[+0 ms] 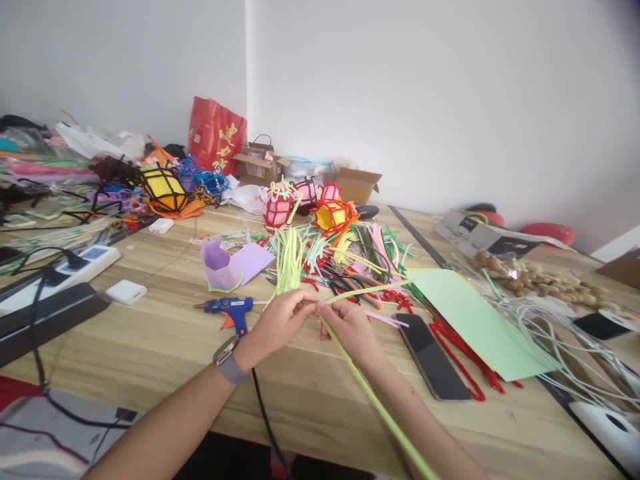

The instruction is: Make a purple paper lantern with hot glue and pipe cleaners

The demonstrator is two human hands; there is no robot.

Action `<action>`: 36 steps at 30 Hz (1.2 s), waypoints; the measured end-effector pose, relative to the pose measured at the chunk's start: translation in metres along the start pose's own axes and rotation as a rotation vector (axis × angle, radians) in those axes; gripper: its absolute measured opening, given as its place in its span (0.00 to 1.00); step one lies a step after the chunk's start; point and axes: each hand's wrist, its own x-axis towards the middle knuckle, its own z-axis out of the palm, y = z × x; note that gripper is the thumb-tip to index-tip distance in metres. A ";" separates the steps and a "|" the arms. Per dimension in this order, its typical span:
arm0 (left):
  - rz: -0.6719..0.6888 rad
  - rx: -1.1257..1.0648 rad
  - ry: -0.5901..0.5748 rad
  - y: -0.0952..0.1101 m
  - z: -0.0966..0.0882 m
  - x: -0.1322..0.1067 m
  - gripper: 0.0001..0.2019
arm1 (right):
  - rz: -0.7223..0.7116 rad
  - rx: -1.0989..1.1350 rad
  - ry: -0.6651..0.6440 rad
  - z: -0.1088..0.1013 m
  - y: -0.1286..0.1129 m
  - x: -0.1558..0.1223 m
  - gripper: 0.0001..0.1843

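Over the wooden table (165, 340), my left hand (280, 321) and my right hand (350, 327) meet fingertip to fingertip. Both pinch light green pipe cleaners (373, 397). One strand runs from my right hand down along my forearm to the bottom edge. Another strand (367, 289) reaches right toward the green paper. A bunch of the same green strands (289, 261) fans upward from my left hand. My left wrist wears a watch (227, 357).
A blue glue gun (231, 307) lies left of my hands. A phone (433, 357), red pipe cleaners (463, 363) and a green sheet (475, 320) lie to the right. Behind are purple paper (233, 261), lantern crafts (333, 215), scissors (345, 280), boxes (356, 184). A power strip (75, 263) sits at left.
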 end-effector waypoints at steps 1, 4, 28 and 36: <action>-0.022 -0.035 -0.029 0.000 -0.001 0.001 0.08 | -0.022 -0.052 -0.006 0.000 0.004 0.000 0.28; -0.097 -0.111 -0.067 -0.002 -0.004 0.003 0.10 | -0.088 -0.159 -0.025 -0.001 0.013 0.000 0.30; 0.149 0.011 -0.107 0.000 -0.008 -0.007 0.11 | -0.989 -0.345 0.256 -0.025 0.005 -0.012 0.08; -0.127 -0.448 -0.253 0.001 -0.005 -0.001 0.11 | -0.985 -0.528 0.329 -0.029 0.014 -0.007 0.09</action>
